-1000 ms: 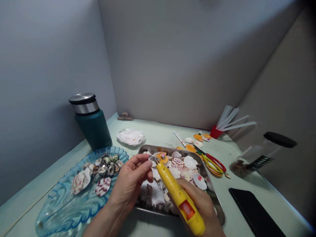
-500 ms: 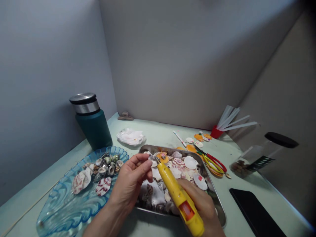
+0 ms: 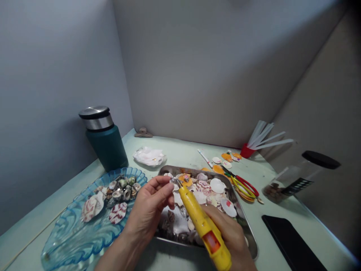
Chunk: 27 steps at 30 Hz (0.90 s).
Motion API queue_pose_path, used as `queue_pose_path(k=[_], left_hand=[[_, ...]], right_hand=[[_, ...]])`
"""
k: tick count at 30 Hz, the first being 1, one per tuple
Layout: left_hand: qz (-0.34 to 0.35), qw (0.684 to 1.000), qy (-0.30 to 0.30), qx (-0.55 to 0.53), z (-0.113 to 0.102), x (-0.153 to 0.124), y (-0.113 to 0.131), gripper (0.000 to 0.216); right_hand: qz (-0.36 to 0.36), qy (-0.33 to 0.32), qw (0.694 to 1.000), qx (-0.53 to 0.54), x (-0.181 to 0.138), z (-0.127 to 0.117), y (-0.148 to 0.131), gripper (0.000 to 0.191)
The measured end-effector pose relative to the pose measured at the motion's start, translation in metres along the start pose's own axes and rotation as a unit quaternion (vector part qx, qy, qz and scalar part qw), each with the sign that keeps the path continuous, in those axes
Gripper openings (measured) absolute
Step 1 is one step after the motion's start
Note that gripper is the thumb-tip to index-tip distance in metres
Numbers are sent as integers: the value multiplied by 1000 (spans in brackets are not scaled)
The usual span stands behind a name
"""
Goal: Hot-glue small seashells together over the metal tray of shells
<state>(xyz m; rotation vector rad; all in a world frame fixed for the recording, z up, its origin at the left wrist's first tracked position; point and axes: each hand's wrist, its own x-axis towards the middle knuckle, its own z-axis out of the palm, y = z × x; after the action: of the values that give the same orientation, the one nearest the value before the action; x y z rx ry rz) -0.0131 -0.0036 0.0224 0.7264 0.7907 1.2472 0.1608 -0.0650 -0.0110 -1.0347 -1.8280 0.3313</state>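
Note:
My left hand is closed in a pinch on a small pale shell, held above the metal tray. My right hand grips a yellow glue gun with an orange trigger. The gun's metal tip touches the pinched shell. The tray under both hands holds several white, orange and red-striped shells. A blue glass dish with several more shells lies to the left of my left hand.
A teal flask stands at the back left. Crumpled white plastic, a pen, red and yellow scissors, a red cup of white sticks, a dark-lidded jar and a black phone lie around.
Almost nothing differs. The glue gun tip has shifted very slightly at the pinched shell; both hands stay in place over the tray.

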Motion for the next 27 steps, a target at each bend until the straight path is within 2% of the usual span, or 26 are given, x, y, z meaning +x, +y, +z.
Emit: queue_pose_path(k=[12, 22, 27], left_hand=[[1, 1000, -24, 3, 0, -1, 0, 21], [11, 1000, -6, -1, -1, -1, 0, 24], [20, 1000, -18, 5, -2, 0, -1, 21]], right_hand=[[-1, -15, 1000, 4, -1, -2, -1, 29], [-8, -13, 1000, 9, -1, 0, 0, 28], [-13, -14, 1000, 2, -1, 0, 1, 28]])
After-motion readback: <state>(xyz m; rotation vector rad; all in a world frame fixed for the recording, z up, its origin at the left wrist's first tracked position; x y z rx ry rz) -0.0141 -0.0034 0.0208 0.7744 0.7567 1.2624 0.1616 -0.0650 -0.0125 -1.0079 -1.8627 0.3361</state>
